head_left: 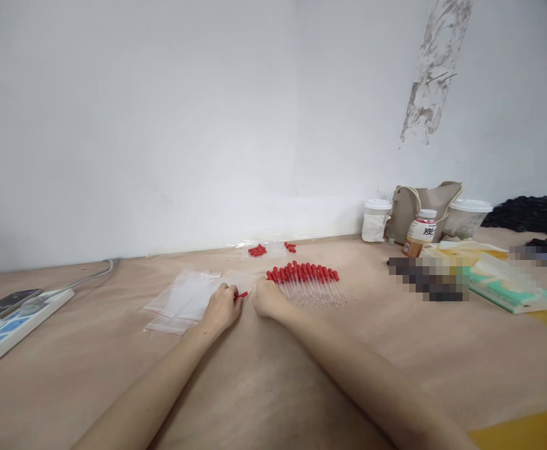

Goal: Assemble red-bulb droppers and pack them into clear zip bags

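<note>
My left hand (223, 307) is closed, with a red rubber bulb (242, 295) pinched at its fingertips and pointing toward the right hand. Just beside it, my right hand (268, 300) has its fingers curled together; what they hold is hidden, though a faint pale sliver shows between the two hands. Right of that hand lies a row of droppers (307, 282), red bulbs away from me and clear thin tubes toward me. Clear zip bags (186, 299) are stacked left of my left hand. Small heaps of loose red bulbs (257, 250) lie on clear plastic near the wall.
A power strip (24, 328) and a phone (15, 302) are at the left. On the right stand a lidded cup (376, 222), a labelled bottle (421, 234), a grey bag (407, 206), another lidded cup (467, 219) and a tissue pack (512, 290). A wall borders the brown-covered table (273, 387).
</note>
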`<state>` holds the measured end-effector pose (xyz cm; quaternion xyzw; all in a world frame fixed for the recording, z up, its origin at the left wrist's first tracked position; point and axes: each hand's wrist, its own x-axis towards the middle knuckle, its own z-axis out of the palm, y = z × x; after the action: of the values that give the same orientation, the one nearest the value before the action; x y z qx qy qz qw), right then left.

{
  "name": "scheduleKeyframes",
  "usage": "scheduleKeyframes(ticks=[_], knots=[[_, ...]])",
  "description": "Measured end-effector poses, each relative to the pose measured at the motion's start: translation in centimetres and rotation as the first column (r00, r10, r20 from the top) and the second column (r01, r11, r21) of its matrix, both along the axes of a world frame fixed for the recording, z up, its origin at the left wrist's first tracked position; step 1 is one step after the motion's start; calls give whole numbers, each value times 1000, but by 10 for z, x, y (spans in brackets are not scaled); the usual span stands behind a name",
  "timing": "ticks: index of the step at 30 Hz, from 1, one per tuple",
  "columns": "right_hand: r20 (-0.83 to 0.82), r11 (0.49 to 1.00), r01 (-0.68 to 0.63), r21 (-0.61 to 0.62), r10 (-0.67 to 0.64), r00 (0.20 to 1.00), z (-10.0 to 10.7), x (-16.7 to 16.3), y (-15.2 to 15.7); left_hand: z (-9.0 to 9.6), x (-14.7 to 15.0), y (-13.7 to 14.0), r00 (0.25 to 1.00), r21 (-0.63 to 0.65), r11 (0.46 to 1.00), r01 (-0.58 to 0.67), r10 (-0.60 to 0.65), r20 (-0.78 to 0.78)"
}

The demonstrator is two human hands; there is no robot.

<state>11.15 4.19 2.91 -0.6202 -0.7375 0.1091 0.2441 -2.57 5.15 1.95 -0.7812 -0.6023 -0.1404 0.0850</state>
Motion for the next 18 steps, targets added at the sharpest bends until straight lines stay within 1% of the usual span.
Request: scheduleKeyframes(ticks=[4, 9, 14, 18], knots=[[1, 1000, -14, 23, 14, 1000, -4, 38, -16, 0, 12, -5, 1000, 2, 1000, -9, 9, 1], [2, 985, -95, 143, 96, 995, -21, 76, -38, -4, 25, -12, 999, 16, 999, -51, 51, -6], [66, 980, -67, 186, 56, 996, -30, 92, -56, -6, 42, -12, 997, 1, 997, -74, 74, 7], [90, 969, -1, 247, -22, 996, -33, 96, -62, 2, 47, -10, 996, -13, 997, -76, 77, 35]])
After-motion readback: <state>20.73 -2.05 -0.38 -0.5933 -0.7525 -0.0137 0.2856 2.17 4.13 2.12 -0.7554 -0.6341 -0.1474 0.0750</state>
